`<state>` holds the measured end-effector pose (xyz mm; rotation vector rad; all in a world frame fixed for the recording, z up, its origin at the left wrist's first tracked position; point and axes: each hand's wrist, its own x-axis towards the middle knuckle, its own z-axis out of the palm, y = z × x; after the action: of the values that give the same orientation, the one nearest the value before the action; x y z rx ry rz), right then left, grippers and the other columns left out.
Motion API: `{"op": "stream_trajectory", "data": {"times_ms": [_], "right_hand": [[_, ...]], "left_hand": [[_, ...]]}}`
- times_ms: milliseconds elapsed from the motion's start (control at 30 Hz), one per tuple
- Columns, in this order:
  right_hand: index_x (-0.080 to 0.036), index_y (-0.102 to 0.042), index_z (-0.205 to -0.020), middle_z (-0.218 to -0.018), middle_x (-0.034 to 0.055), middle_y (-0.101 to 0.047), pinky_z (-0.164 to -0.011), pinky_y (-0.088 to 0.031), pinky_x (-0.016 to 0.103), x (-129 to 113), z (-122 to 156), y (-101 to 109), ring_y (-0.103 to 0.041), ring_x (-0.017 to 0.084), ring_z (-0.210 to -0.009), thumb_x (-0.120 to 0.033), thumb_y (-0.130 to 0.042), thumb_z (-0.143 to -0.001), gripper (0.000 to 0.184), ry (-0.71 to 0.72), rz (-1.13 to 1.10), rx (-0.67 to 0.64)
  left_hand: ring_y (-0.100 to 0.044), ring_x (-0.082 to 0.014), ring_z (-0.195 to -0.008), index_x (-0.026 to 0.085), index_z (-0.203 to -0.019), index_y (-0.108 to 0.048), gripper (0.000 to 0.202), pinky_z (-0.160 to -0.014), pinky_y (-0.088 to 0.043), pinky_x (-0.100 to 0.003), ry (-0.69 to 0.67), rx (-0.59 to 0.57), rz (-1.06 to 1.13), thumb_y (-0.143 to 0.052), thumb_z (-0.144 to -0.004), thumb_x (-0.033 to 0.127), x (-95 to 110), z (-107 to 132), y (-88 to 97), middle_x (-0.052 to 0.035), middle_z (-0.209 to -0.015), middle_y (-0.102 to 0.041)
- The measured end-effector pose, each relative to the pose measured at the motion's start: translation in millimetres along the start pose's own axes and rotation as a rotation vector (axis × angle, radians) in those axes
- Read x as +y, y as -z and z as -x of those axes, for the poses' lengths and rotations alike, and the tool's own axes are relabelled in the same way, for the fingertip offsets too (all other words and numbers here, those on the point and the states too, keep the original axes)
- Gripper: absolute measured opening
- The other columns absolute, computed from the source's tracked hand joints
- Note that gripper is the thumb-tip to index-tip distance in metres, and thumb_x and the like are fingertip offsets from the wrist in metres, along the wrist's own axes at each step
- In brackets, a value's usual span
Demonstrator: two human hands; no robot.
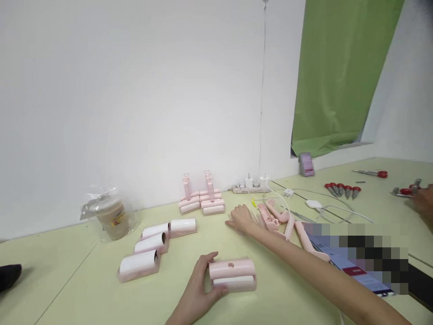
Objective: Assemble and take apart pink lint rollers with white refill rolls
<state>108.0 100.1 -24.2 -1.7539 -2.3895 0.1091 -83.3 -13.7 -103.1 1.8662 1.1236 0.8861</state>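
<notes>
My left hand [199,289] grips the left end of a pink lint roller head [232,274] that rests on the pale green table [84,289] near me. A hole shows on top of its cover and a white roll shows below. My right hand [241,218] reaches far forward, fingers stretched flat on the table, beside several loose pink handles [274,217]. To the left lie several pink cradles with white rolls [152,246]. Assembled pink rollers [202,198] stand by the wall.
A wrapped tub [110,217] sits at the left by the wall. A power strip [251,186] with chargers and white cables lies behind the handles. Red-handled tools [341,188] lie at the right, where another person's hand [422,201] works. A blurred screen sits at my right.
</notes>
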Motion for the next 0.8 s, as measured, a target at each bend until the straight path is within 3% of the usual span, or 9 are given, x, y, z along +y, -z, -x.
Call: {"op": "stream_trajectory", "data": {"times_ms": [100, 267, 433, 533, 667, 800], "right_hand": [[-0.014, -0.053, -0.105, -0.104, 0.0066, -0.056, -0.072, -0.048, 0.035, -2.8, 2.3, -1.8, -0.057, 0.017, -0.085, -0.028, -0.050, -0.085, 0.025, -0.013, -0.157, -0.042], [-0.012, -0.060, -0.074, -0.066, 0.0025, -0.065, -0.054, -0.047, 0.024, -0.3, 26.1, 13.2, -0.060, 0.013, -0.060, -0.042, -0.042, -0.085, 0.036, 0.102, -0.442, -0.109], [-0.016, -0.058, -0.073, -0.070, 0.0019, -0.066, -0.051, -0.043, 0.021, -13.6, 63.8, 22.8, -0.060, 0.013, -0.063, -0.028, -0.052, -0.073, 0.014, 0.231, -0.607, -0.093], [-0.017, -0.057, -0.069, -0.063, -0.0006, -0.064, -0.049, -0.040, 0.020, -21.2, 77.1, 23.1, -0.057, 0.013, -0.060, -0.022, -0.053, -0.068, 0.006, 0.253, -0.617, -0.098], [-0.018, -0.059, -0.068, -0.059, -0.0016, -0.062, -0.046, -0.037, 0.020, -21.9, 81.4, 27.7, -0.055, 0.013, -0.056, -0.019, -0.054, -0.063, 0.007, 0.264, -0.607, -0.131], [-0.019, -0.063, -0.075, -0.064, -0.0019, -0.064, -0.045, -0.037, 0.019, -18.7, 82.6, 34.3, -0.056, 0.013, -0.059, -0.015, -0.055, -0.058, 0.020, 0.277, -0.590, -0.207]], "left_hand": [[-0.043, -0.0217, -0.108, 0.025, -0.118, -0.042, 0.052, -0.095, -0.032, -0.033, -0.048, -0.013, -0.020, -0.061, -0.069, 0.025, 1.9, 0.1, -0.8, -0.0042, -0.111, -0.046], [-0.045, -0.0203, -0.105, 0.025, -0.130, -0.027, 0.075, -0.095, -0.031, -0.033, 0.062, 0.015, 0.023, -0.064, -0.065, 0.021, 0.4, -2.4, -3.6, -0.0040, -0.110, -0.047], [-0.045, -0.0208, -0.105, 0.024, -0.128, -0.030, 0.073, -0.094, -0.032, -0.033, 0.072, 0.004, 0.032, -0.065, -0.064, 0.021, -1.3, -3.3, -4.0, -0.0043, -0.111, -0.047], [-0.046, -0.0209, -0.104, 0.025, -0.128, -0.030, 0.074, -0.093, -0.033, -0.033, 0.062, 0.009, 0.041, -0.066, -0.064, 0.023, -0.1, -2.6, -3.8, -0.0046, -0.111, -0.047], [-0.045, -0.0208, -0.105, 0.025, -0.127, -0.032, 0.070, -0.093, -0.033, -0.032, 0.049, 0.008, 0.036, -0.066, -0.065, 0.024, 1.0, -2.3, -3.7, -0.0047, -0.113, -0.047], [-0.043, -0.0220, -0.108, 0.024, -0.122, -0.038, 0.064, -0.093, -0.034, -0.033, 0.014, 0.017, 0.015, -0.067, -0.065, 0.027, -1.3, -3.1, -4.2, -0.0055, -0.115, -0.047]]}}
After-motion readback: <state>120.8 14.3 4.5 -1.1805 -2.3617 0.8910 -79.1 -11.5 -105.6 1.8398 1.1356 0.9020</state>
